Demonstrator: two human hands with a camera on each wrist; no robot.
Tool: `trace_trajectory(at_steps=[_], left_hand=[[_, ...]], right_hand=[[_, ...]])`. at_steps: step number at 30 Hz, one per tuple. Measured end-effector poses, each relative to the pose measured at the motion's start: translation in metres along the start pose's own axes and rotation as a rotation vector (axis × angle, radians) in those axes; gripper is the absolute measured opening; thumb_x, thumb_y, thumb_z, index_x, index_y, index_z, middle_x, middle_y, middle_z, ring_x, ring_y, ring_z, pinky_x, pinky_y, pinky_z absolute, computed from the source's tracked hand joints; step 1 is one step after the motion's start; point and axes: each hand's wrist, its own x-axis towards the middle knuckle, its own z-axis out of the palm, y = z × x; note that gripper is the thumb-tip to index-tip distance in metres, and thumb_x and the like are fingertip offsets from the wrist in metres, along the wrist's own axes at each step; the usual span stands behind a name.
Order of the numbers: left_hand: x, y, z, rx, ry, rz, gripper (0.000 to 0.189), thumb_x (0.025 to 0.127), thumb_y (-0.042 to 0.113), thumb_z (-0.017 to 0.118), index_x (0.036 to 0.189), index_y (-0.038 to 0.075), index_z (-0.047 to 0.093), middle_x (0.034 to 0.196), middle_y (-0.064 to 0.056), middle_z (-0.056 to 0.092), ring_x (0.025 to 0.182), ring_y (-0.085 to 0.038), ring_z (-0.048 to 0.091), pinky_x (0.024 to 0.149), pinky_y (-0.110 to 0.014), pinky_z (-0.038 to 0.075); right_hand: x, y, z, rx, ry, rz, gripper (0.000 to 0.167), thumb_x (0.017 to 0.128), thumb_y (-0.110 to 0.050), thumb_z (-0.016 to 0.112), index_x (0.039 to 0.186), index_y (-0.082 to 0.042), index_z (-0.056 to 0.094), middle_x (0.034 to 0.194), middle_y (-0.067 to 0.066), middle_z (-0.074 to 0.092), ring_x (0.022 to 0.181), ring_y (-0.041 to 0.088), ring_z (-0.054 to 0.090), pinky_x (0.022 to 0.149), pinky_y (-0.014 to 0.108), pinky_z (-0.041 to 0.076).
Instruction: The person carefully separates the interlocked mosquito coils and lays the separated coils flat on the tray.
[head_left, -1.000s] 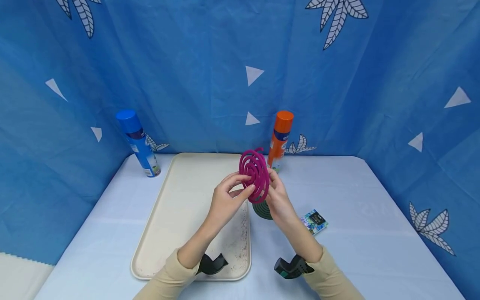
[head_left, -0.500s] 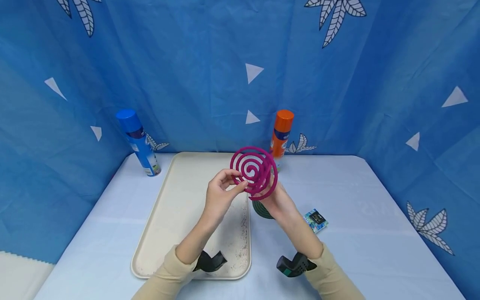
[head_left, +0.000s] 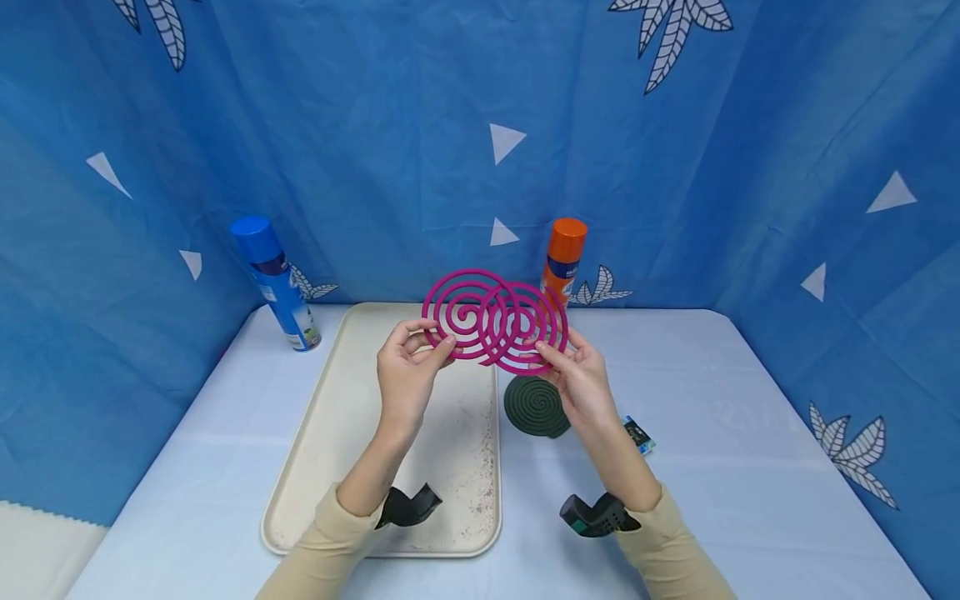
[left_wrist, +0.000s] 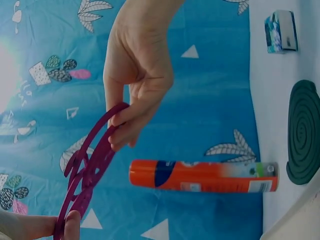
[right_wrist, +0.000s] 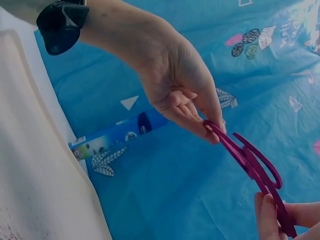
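Note:
Two magenta mosquito coils overlap and are partly interlaced above the tray's right edge. My left hand [head_left: 407, 375] pinches the left coil [head_left: 467, 314] by its lower left rim, between thumb and fingers. The right coil [head_left: 522, 323] is pinched at its lower right side by my right hand [head_left: 587, 385]. Seen edge-on in the left wrist view, the coils [left_wrist: 92, 177] touch and cross in the middle. Below them a dark green mosquito coil [head_left: 537, 406] lies flat on the table, beside the tray.
A cream tray [head_left: 352, 442] lies under my left arm. A blue spray can [head_left: 273, 275] stands behind it at left, an orange spray can [head_left: 564, 250] at the back. My right forearm partly covers a small patterned box [head_left: 639, 435]. Blue cloth surrounds the table.
The magenta coils were bunched together; now they are spread sideways and face the head camera. My left hand moved left, my right hand slightly right, uncovering more of the green coil.

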Motion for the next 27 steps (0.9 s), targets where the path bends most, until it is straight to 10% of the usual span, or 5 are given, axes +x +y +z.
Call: trace_trajectory(at_steps=[11, 27], left_hand=[[0.006, -0.002, 0.004, -0.019, 0.011, -0.064, 0.061, 0.085, 0.004, 0.069, 0.14, 0.014, 0.045, 0.086, -0.007, 0.069, 0.073, -0.006, 0.071, 0.073, -0.024, 0.06], [0.019, 0.011, -0.016, 0.043, -0.11, -0.136, 0.057, 0.084, 0.004, 0.07, 0.138, 0.011, 0.05, 0.078, 0.008, 0.071, 0.072, -0.005, 0.071, 0.068, -0.022, 0.059]], right_hand=[[0.007, -0.011, -0.007, -0.123, 0.098, -0.036, 0.056, 0.094, -0.004, 0.056, 0.145, -0.013, 0.037, 0.095, -0.004, 0.074, 0.08, 0.005, 0.072, 0.07, 0.021, 0.059], [0.009, -0.033, -0.024, -0.214, -0.031, -0.01, 0.056, 0.094, -0.003, 0.054, 0.147, -0.006, 0.034, 0.084, -0.012, 0.073, 0.075, 0.003, 0.071, 0.068, 0.019, 0.058]])
